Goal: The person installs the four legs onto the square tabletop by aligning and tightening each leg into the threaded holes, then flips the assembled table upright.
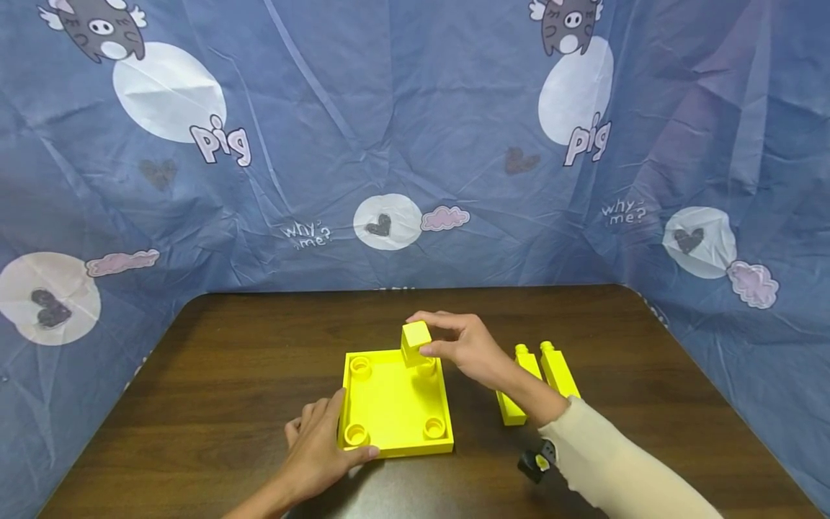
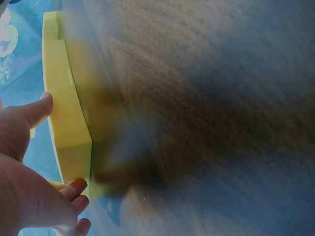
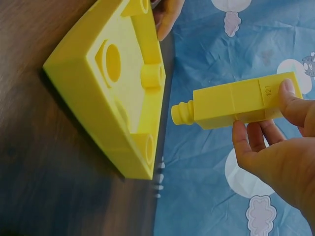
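Note:
A shallow yellow square tabletop (image 1: 393, 401) lies upside down on the desk, with a round socket (image 1: 434, 428) in each corner. My left hand (image 1: 319, 448) grips its near left corner, thumb along the front wall and fingers at the left side; the left wrist view shows that thumb (image 2: 39, 110) against the wall. Thumb and fingers of my right hand (image 1: 468, 346) hold a square yellow table leg (image 3: 241, 102) by its plain end. Its threaded stud (image 3: 182, 113) points down toward the far right socket, with a gap between them in the right wrist view.
Two more yellow legs (image 1: 559, 372) lie side by side on the dark wooden desk (image 1: 246, 360), right of the tabletop, partly behind my right forearm. A small black device (image 1: 535, 463) is at my right sleeve. Blue printed cloth (image 1: 402, 130) surrounds the desk's back and sides.

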Tool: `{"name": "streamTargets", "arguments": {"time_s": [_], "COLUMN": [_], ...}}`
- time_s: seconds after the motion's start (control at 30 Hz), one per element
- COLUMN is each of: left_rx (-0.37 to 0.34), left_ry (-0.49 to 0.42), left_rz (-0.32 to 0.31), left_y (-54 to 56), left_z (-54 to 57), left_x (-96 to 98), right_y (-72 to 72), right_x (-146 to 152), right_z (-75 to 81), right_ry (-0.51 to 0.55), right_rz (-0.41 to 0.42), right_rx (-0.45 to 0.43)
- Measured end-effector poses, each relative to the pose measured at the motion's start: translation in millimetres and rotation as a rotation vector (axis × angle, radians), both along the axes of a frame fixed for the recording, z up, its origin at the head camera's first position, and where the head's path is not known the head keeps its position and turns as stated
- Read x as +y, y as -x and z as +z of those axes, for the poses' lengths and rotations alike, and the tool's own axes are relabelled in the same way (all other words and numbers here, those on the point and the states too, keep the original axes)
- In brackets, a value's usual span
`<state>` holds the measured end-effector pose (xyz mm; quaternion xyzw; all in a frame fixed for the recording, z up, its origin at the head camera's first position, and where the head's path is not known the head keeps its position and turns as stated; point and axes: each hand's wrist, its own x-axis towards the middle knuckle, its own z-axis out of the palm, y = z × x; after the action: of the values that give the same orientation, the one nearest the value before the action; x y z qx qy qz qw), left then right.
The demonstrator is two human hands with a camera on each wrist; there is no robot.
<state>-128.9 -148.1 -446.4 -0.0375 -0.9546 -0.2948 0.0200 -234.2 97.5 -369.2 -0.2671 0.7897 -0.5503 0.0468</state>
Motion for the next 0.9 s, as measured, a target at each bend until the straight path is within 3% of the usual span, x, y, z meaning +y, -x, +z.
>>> {"name": "streamTargets", "arguments": {"time_s": [0.37,0.9], "left_rx": [-0.014,-0.056], "left_ry": [-0.009,0.001], "left_rz": [0.001,-0.001], "left_y": [1.2,2.1], "left_z": [1.7,3.3], "left_x": [0.6,1.6], "right_y": [8.2,13.5], "right_x": [-23.2,-53.3], "right_z": [-2.1,-8.4], "right_ry": [0.060,0.163], "right_rz": [0.017,0.019], "right_rx": [-0.120,-0.187]}}
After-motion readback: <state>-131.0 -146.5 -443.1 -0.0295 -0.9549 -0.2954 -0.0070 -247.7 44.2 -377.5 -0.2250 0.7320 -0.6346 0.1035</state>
